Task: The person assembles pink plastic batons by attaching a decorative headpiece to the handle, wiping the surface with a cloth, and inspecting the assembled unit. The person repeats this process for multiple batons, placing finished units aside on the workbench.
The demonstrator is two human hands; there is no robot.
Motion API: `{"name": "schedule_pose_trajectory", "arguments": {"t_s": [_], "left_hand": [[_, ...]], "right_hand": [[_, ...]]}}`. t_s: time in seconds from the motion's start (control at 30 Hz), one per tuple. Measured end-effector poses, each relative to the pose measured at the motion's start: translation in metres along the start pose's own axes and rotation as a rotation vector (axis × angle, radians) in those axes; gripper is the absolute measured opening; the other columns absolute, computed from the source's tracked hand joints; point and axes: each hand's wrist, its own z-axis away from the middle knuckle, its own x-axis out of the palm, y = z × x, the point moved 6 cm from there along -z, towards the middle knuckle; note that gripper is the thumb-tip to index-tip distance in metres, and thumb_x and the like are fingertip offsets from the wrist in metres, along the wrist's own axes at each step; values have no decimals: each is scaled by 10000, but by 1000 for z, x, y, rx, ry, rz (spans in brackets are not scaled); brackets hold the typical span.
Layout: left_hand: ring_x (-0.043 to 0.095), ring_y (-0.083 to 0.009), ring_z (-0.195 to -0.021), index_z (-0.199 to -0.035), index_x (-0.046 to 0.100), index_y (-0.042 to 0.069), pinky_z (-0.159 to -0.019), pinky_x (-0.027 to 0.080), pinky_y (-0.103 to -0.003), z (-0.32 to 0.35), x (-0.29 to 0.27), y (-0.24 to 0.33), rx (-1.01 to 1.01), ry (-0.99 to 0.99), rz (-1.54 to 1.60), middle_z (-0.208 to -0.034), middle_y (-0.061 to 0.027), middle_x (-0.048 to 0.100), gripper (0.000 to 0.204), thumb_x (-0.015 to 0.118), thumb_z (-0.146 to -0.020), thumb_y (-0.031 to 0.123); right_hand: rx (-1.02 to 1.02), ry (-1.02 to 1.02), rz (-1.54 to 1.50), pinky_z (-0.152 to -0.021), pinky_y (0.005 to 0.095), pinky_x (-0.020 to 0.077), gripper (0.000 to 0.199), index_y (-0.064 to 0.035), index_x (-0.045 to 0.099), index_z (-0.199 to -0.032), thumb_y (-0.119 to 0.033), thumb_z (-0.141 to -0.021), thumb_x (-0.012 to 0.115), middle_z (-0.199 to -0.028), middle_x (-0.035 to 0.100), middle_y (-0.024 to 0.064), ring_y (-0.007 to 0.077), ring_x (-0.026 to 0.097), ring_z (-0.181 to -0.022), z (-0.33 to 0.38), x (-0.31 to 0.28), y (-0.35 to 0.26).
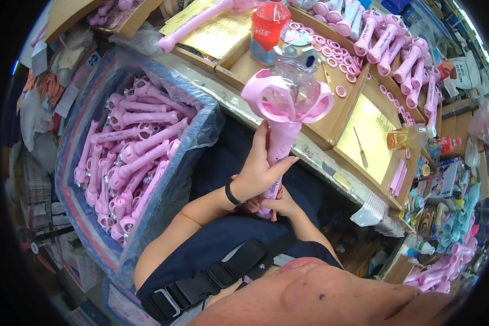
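Note:
A pink toy wand [283, 137] stands almost upright over my lap, its flared, petal-like head uppermost. A clear see-through dome [296, 81] tops that head. My left hand [258, 176] is wrapped round the middle of the handle, thumb lying across it. Lower down, my right hand [281, 205] closes on the handle's bottom end; some of its fingers are hidden behind the handle and the left wrist. Dark printing runs along the handle between the two hands.
At my left a bin lined with blue plastic [209, 127] holds many similar pink wands. Cardboard trays [331, 127] on the bench ahead hold pink rings [340, 91], a red-capped bottle [269, 27] and a screwdriver [362, 155]. More pink handles [386, 43] lie at the far right.

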Motion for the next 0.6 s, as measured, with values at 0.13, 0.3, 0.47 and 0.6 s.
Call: {"name": "schedule_pose_trajectory", "arguments": {"t_s": [0.13, 0.3, 0.47, 0.6], "left_hand": [[402, -231, -1235, -1442, 80, -9, -1009, 357, -341, 2, -4, -2, -14, 10, 111, -1356, -182, 355, 885, 688, -799, 33], [542, -211, -1023, -1415, 195, 22, -880, 460, -346, -12, -11, -6, -91, -126, 466, -1271, -149, 461, 735, 623, -871, 267], [597, -178, -747, -1253, 441, 48, -676, 500, -323, -43, -34, -5, -67, -107, 1126, -1084, -121, 593, 764, 377, -859, 699], [595, -172, -730, -1147, 497, 43, -684, 508, -325, -53, -77, -7, -88, 238, 776, -997, -114, 617, 598, 432, -908, 587]], "right_hand": [[38, 40, 78, -491, 195, 473, 513, -36, 460, -1195, -111, -762, 726, -878, 616, 39, 83, 591, -698, 5, 9, -14], [-50, 1, 74, -769, 249, 469, 545, -35, 472, -1182, -159, -735, 757, -965, 579, 35, 100, 559, -864, 4, 22, -33], [-29, -134, -184, -921, 276, 421, 791, -18, 417, -1311, -364, -707, 793, -1129, 548, 57, 129, 530, -1036, -4, 27, -40], [-25, 24, -133, -1007, 315, 385, 1010, -26, 311, -1399, -577, -676, 754, -1304, 477, 88, 185, 481, -1200, 1, 11, -39]]}}
